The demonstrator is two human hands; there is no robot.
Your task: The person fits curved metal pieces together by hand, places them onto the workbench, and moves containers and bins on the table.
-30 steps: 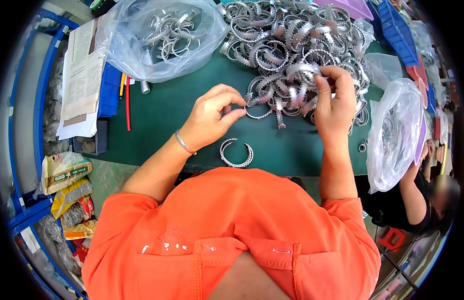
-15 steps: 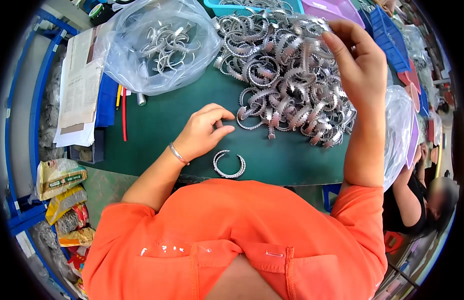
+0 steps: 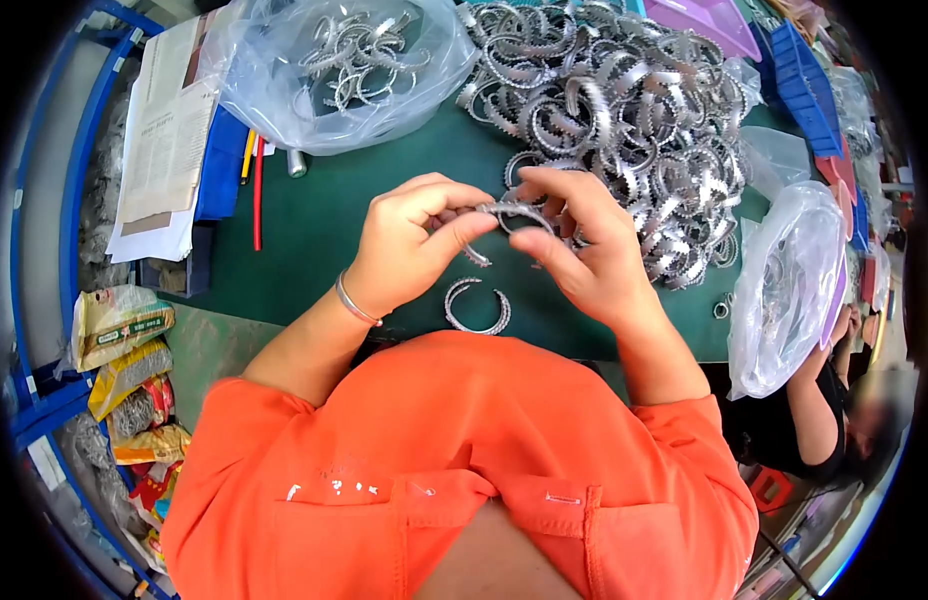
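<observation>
In front of me both hands hold an open silver cuff bangle [image 3: 519, 210] with a notched edge. My left hand [image 3: 409, 235] pinches its left side between thumb and fingers. At its right side my right hand [image 3: 589, 245] is closed, with the fingers partly hiding the metal. Another cuff bangle [image 3: 477, 318] lies on the green table [image 3: 314, 240] just below my hands, its gap toward the top. Beyond my right hand rises a big heap of similar silver bangles [image 3: 644, 110].
A clear plastic bag [image 3: 274, 110] with several bangles stands at the back left. Another clear bag [image 3: 784, 300] hangs at the right edge, near a co-worker's arm [image 3: 814, 410]. Papers [image 3: 164, 150], a red pen [image 3: 258, 195] and a blue rack [image 3: 49, 210] are on the left.
My right hand has come down and left from the heap to meet my left hand. A bangle is now held between both. My view has shifted slightly.
</observation>
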